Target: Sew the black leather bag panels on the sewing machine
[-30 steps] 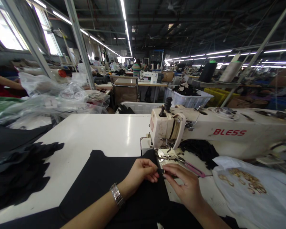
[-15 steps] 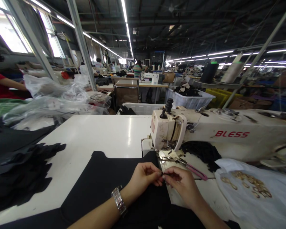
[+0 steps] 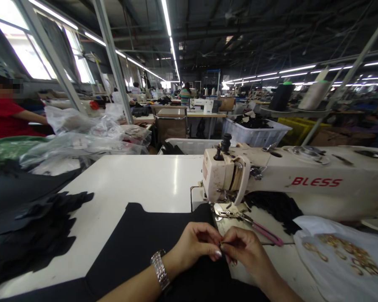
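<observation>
The left hand (image 3: 200, 244) and right hand (image 3: 247, 251) pinch a small dark piece (image 3: 221, 243), mostly hidden, between their fingertips, seemingly for fine control. Beneath, the black fabric panel (image 3: 148, 239) spreads toward the white tabletop's (image 3: 148, 176) near edge; gold rings (image 3: 349, 249) sit rightward, apparently for easy reach.

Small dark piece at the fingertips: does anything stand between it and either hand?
Nothing visible does. The left hand and right hand meet around the small dark piece, mostly hidden by their fingers. The pink-handled tool lies beyond the right hand, not between.
</observation>
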A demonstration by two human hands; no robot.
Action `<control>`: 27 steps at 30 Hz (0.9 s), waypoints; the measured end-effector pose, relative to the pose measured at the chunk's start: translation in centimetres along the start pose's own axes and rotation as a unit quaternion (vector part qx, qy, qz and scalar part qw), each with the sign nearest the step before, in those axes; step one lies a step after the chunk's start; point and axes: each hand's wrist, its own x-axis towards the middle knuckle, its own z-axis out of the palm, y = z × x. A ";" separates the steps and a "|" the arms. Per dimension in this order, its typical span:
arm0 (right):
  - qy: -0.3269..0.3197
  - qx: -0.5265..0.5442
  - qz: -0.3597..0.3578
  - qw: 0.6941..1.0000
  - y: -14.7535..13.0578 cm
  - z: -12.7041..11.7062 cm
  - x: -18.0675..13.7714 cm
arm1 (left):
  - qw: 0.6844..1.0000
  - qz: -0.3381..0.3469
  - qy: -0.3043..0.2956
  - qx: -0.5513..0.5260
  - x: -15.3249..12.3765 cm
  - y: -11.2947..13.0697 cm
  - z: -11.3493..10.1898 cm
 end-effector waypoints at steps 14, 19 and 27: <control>0.094 -0.280 -0.183 0.938 1.1 0.4 -0.8 | 0.987 0.106 0.112 0.040 0.4 0.0 -0.1; 0.099 -0.287 -0.138 0.943 0.8 0.6 -0.7 | 0.983 0.102 0.120 0.093 0.1 0.1 0.1; 0.099 -0.152 -0.049 0.982 0.8 0.5 -0.7 | 0.995 0.065 0.047 0.053 0.1 0.7 -0.6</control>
